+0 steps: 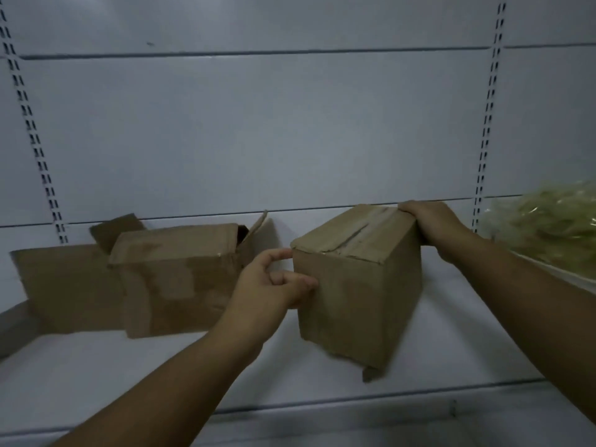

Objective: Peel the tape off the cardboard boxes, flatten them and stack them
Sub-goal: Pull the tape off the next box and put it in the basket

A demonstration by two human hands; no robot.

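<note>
A small closed cardboard box (361,291) stands tilted on the white shelf (161,375), with a strip of tape (361,232) running along its top seam. My right hand (432,225) grips the box's far top corner. My left hand (274,280) presses its fingertips against the box's left face near the top edge. To the left a second, opened cardboard box (174,279) lies on its side with loose flaps. Behind it a flattened piece of cardboard (64,285) leans against the back wall.
A clear plastic bag of yellowish material (548,227) sits on a white tray at the right edge. The white back panel (290,130) has slotted uprights left and right. The shelf's front lip (322,401) runs below the box.
</note>
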